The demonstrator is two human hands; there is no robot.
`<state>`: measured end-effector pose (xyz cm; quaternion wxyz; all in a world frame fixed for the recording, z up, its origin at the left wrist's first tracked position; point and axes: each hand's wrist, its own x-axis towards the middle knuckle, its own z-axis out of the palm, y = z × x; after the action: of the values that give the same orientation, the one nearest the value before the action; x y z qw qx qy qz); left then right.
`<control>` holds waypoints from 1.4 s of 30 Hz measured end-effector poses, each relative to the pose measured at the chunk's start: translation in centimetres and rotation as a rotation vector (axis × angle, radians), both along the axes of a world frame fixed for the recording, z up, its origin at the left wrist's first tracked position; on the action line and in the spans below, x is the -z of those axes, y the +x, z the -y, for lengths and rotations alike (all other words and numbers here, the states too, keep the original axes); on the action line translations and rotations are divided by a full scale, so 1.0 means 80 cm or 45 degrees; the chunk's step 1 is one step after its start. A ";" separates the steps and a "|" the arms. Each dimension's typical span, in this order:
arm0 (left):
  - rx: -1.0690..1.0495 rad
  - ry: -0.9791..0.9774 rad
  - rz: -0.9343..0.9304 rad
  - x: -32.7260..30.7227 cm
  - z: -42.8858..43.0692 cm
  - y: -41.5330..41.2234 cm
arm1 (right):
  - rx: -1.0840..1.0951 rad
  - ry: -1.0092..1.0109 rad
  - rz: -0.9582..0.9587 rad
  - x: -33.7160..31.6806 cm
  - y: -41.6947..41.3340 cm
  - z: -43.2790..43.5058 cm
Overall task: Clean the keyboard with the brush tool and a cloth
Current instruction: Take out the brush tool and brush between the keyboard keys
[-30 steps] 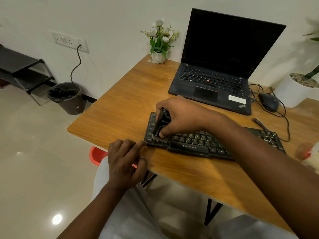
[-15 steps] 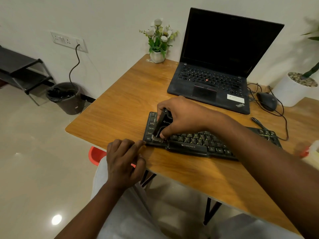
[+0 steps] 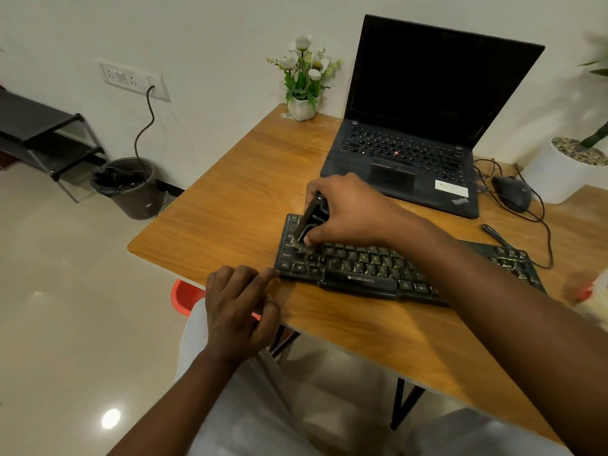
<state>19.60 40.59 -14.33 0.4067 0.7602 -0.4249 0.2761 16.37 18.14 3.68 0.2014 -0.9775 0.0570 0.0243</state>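
Desk (image 3: 230, 205): wooden top set against a pale wall, glossy floor to its left.
Left hand (image 3: 240, 311): at the desk's near edge, fingers loosely bent and gripping nothing; the index fingertip touches the keyboard's near-left corner.
Keyboard (image 3: 362, 269): black, marked ZEBRONICS, lying slantwise close to the near edge; its right part is partly hidden under the right forearm.
Right hand (image 3: 348, 212): over the keyboard's left end, fingers and thumb clamped round the brush tool.
Brush tool (image 3: 307, 225): black, tilted, bristles down on the keys at the keyboard's left end.
Blurred white-and-red thing (image 3: 595, 291): at the desk's right edge; cannot tell what it is.
Laptop (image 3: 411, 159): open, screen dark, behind the keyboard toward the far edge.
Mouse (image 3: 511, 192): black, just right of the laptop, cable looping nearby.
Flower pot (image 3: 302, 106): white, at the far-left corner.
Planter (image 3: 559, 179): white, at the far-right corner.
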 end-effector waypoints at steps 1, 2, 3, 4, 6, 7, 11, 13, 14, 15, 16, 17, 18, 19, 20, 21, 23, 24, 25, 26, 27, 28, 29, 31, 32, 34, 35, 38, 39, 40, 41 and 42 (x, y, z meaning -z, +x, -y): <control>-0.005 0.003 -0.004 0.000 0.000 0.000 | -0.034 0.072 -0.086 -0.001 -0.001 0.000; -0.009 0.005 -0.007 0.000 0.001 0.000 | -0.067 0.157 -0.170 -0.003 -0.003 0.000; -0.014 0.007 -0.009 0.000 0.001 -0.001 | -0.090 0.251 -0.241 -0.004 -0.006 0.001; -0.017 0.010 -0.009 0.000 0.001 -0.001 | -0.103 0.328 -0.291 -0.004 -0.008 0.002; -0.019 0.018 -0.008 0.000 0.000 -0.001 | -0.107 0.327 -0.307 -0.002 -0.010 0.005; -0.019 0.022 -0.009 0.000 0.000 0.000 | -0.098 0.289 -0.287 -0.002 -0.009 0.007; -0.015 0.022 -0.012 0.001 0.000 0.000 | -0.033 0.011 -0.115 -0.005 -0.004 0.014; -0.014 0.025 -0.012 0.001 0.000 0.000 | -0.014 -0.103 -0.037 -0.007 -0.001 0.015; -0.012 0.023 -0.010 0.001 0.000 -0.001 | -0.014 -0.098 -0.025 -0.007 -0.001 0.015; -0.010 0.020 -0.008 0.000 -0.001 -0.001 | -0.021 -0.072 -0.029 -0.007 -0.001 0.014; -0.008 0.018 -0.006 0.000 -0.001 -0.001 | -0.035 -0.032 -0.042 -0.006 -0.002 0.012; -0.007 0.019 -0.005 -0.001 0.000 -0.001 | -0.054 0.017 -0.056 -0.006 -0.002 0.008; -0.006 0.020 -0.006 -0.001 0.000 0.000 | -0.076 0.066 -0.063 -0.004 -0.002 0.003; -0.004 0.019 -0.008 -0.002 0.001 0.000 | -0.099 0.110 -0.064 -0.003 -0.003 -0.002; -0.002 0.016 -0.010 -0.002 0.001 -0.001 | -0.120 0.143 -0.063 -0.002 -0.003 -0.008; -0.001 0.012 -0.011 -0.003 0.002 -0.001 | -0.140 0.160 -0.065 -0.001 -0.003 -0.012; -0.001 0.011 -0.010 -0.002 0.001 -0.001 | -0.172 0.141 -0.086 0.001 -0.004 -0.015; 0.000 0.013 -0.010 -0.002 0.001 -0.001 | -0.179 0.115 -0.104 0.000 -0.005 -0.013; 0.002 0.015 -0.007 -0.002 0.000 0.000 | -0.181 0.085 -0.125 -0.003 -0.007 -0.009; 0.006 0.017 -0.005 -0.002 0.000 0.000 | -0.180 0.054 -0.148 -0.005 -0.011 -0.004; 0.009 0.019 -0.002 -0.002 -0.001 0.000 | -0.174 0.028 -0.173 -0.008 -0.016 0.003; 0.009 0.020 0.002 -0.003 -0.001 -0.001 | -0.164 0.005 -0.199 -0.011 -0.022 0.011; 0.008 0.020 0.003 -0.003 -0.001 -0.001 | -0.154 -0.017 -0.222 -0.014 -0.029 0.018; 0.003 0.019 0.009 -0.004 -0.001 -0.001 | -0.132 -0.077 -0.274 -0.022 -0.041 0.034; 0.001 0.018 0.012 -0.004 0.000 -0.001 | -0.124 -0.118 -0.305 -0.026 -0.046 0.042; -0.003 0.016 0.018 -0.004 -0.001 -0.001 | -0.114 -0.182 -0.364 -0.032 -0.052 0.055; -0.005 0.013 0.018 -0.004 0.000 -0.001 | -0.110 -0.189 -0.385 -0.033 -0.054 0.058; -0.013 0.004 0.014 -0.004 0.000 -0.002 | -0.103 -0.146 -0.373 -0.030 -0.054 0.055; -0.014 0.005 0.011 -0.003 0.000 -0.002 | -0.105 -0.120 -0.350 -0.028 -0.053 0.050; -0.014 0.010 0.006 -0.003 0.000 -0.002 | -0.108 -0.096 -0.320 -0.025 -0.050 0.043; -0.014 0.019 -0.002 -0.003 0.000 -0.002 | -0.110 -0.075 -0.282 -0.021 -0.046 0.036; -0.014 0.029 -0.007 -0.003 0.000 -0.001 | -0.110 -0.053 -0.237 -0.018 -0.042 0.029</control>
<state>19.49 40.57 -14.11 0.3979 0.7677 -0.4227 0.2713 12.99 15.80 5.11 0.1737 -0.9766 0.0340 0.1225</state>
